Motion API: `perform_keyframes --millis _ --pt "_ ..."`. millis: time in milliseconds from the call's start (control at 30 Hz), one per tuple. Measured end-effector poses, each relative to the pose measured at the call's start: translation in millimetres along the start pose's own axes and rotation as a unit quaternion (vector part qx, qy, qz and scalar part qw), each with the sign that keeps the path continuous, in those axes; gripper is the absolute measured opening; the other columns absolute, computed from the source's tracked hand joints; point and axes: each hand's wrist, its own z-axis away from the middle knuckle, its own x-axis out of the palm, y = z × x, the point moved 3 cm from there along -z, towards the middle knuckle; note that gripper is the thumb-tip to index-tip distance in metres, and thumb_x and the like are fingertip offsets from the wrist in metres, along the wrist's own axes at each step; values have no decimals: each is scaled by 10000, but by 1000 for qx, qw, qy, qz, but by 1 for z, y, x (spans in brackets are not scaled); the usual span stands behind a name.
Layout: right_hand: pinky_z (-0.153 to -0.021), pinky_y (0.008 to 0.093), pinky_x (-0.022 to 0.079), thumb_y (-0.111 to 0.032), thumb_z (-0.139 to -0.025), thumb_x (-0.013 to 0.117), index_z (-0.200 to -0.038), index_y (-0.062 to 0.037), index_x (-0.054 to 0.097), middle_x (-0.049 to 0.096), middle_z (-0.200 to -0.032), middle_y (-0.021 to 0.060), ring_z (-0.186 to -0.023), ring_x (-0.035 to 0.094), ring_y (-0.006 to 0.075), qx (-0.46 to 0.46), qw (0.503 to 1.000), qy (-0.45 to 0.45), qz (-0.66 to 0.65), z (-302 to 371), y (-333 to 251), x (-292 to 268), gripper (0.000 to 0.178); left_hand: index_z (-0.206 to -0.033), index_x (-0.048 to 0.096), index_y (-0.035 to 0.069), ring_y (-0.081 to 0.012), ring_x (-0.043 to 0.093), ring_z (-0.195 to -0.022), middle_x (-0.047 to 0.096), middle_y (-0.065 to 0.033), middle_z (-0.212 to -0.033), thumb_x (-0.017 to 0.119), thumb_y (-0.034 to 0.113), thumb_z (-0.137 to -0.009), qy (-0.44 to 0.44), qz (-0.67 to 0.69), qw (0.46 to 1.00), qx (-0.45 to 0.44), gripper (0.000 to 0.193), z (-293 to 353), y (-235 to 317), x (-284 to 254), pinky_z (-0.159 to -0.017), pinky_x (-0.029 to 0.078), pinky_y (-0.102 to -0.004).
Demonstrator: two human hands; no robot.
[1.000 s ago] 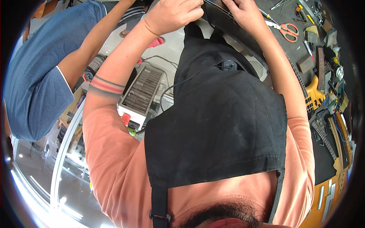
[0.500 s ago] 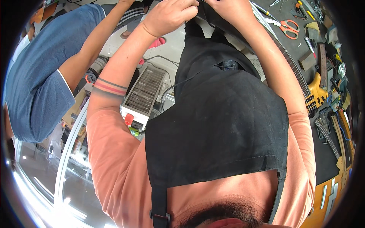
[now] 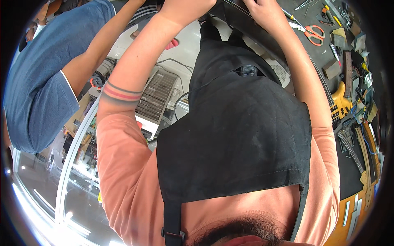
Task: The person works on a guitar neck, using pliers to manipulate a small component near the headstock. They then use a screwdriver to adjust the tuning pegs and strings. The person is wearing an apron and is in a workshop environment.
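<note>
My left hand [image 3: 191,9] is at the top edge of the head view, with its fingers cut off by the frame. To its right, my right hand [image 3: 264,12] is over the dark bench edge [image 3: 242,20]. A thumb and part of a finger show there, but their tips are cut off. Whatever either hand holds lies outside the picture. My right forearm passes beside the fretted neck of a yellow-bodied guitar [image 3: 340,102] lying on the bench. Nearest my right hand on the bench are orange-handled scissors [image 3: 314,35].
Hand tools, a wooden block [image 3: 331,68] and a loose fretted neck [image 3: 351,149] crowd the bench at right. A co-worker in a blue shirt [image 3: 45,86] stands close at left. On the floor between us is a white unit with a slatted top [image 3: 156,96], with cables around it.
My left hand has moved further up and partly out of view. My right hand has shifted right, slightly down, away from the left. The co-worker has barely moved.
</note>
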Motion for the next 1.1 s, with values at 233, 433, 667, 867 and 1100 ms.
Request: perform_keyframes --millis 233,433,667,867,1100 --pt "-880 557 550 -281 -1103 608 -1083 36 720 732 -1004 325 -1010 713 525 22 999 -21 16 7 -2 -1 336 -1043 747 -20 -474 734 -1008 759 -263 -1005 722 34 -925 -52 -15 998 -41 132 -29 -2 10 -885 579 -537" --pt "-898 568 551 -288 -1102 606 -1078 35 730 738 -1012 325 -1024 712 525 13 1000 -12 22 7 6 2 347 -992 779 -28 -481 751 -998 764 -287 -959 735 41 -889 -92 -18 990 -108 132 -51 -1 11 -901 586 -544" --pt "-901 571 549 -289 -1101 598 -1070 32 731 738 -1014 325 -1022 708 529 8 1000 -12 18 6 8 1 348 -954 777 -33 -484 752 -1012 761 -301 -951 711 46 -870 -124 -72 966 -214 133 -65 -14 25 -909 589 -534" --pt "-886 559 554 -276 -1099 604 -1080 24 739 740 -1000 314 -1001 715 518 19 1000 0 2 6 17 -2 329 -990 695 -23 -459 729 -1013 754 -252 -1019 688 17 -913 -129 35 988 -75 87 -29 -3 9 -922 590 -510" --pt "-863 534 571 -307 -1043 666 -1089 16 752 753 -984 293 -971 737 485 13 1000 1 -8 2 9 1 337 -925 653 33 -348 697 -1048 711 -121 -1090 726 62 -868 -165 -6 969 183 97 27 -10 4 -899 582 -434"
